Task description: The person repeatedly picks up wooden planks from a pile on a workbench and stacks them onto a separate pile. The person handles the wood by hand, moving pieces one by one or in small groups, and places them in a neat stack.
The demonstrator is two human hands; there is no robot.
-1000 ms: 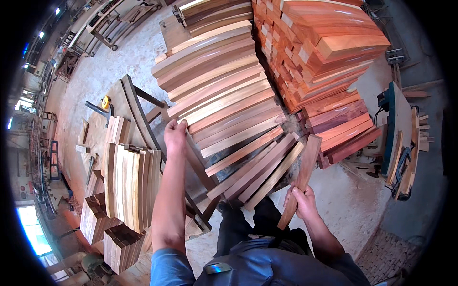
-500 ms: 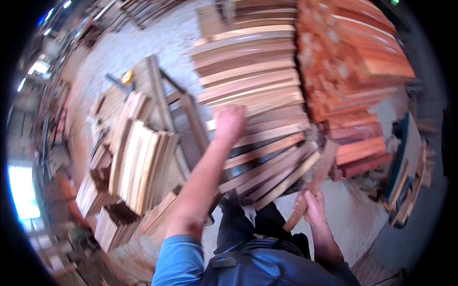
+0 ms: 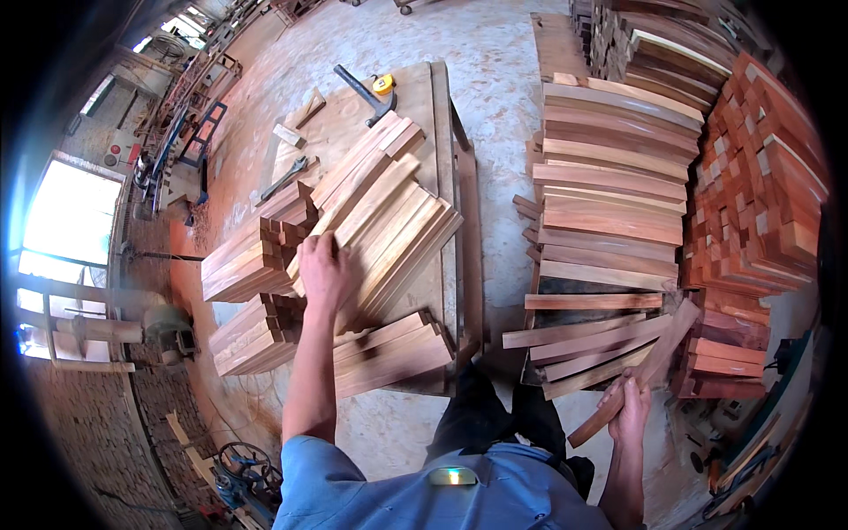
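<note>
My left hand is at the near end of a stack of pale wooden boards on the workbench at left. Its fingers are bent around the end of a long pale board along the stack's left side; the fingertips are partly hidden. At right, my right hand grips the lower part of a reddish-brown wooden board. That board is held tilted, its upper end over the corner of a row of boards.
The workbench also bears a hammer, a yellow tape measure, pliers and more bundled boards. Stacks of reddish timber stand at far right. A handwheel machine is at lower left.
My view has turned left. My left hand has moved from the row of boards on the right to the pale stack on the workbench. My right hand still holds its board.
</note>
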